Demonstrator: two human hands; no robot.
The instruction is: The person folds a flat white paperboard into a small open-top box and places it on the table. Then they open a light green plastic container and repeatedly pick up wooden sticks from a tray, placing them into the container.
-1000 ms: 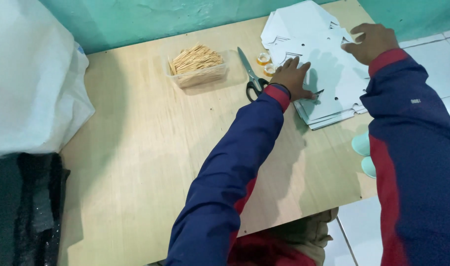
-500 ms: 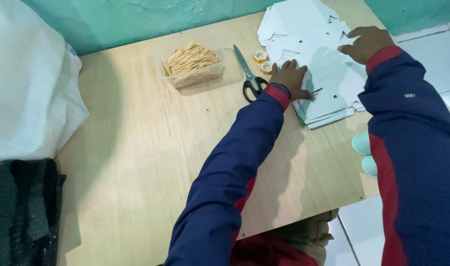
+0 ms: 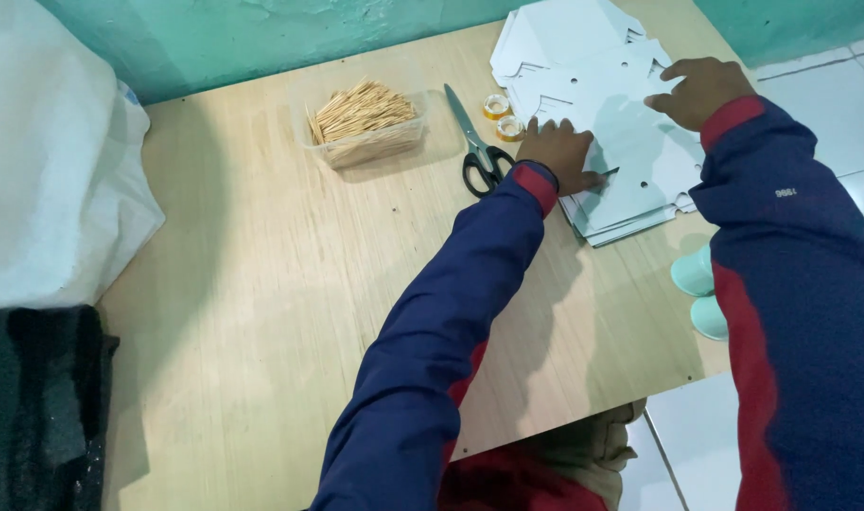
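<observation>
Wooden board [image 3: 261,312]: card stack [image 3: 630,170] runs away-left, both hands [image 3: 559,151] pressing.

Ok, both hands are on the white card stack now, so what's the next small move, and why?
Probably lift the top sheet off the white card stack. The left hand presses flat on its near-left edge and the right hand on its far-right side, so neither has a grip on a sheet. The scissors lie untouched beside the left hand.

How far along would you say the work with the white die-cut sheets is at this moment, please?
Done: a stack of white die-cut sheets lies flat, none visibly folded. In hand: the left hand and the right hand both press on the top sheet. Untouched: the scissors, two tape rolls and the tub of wooden sticks on the table.
</observation>
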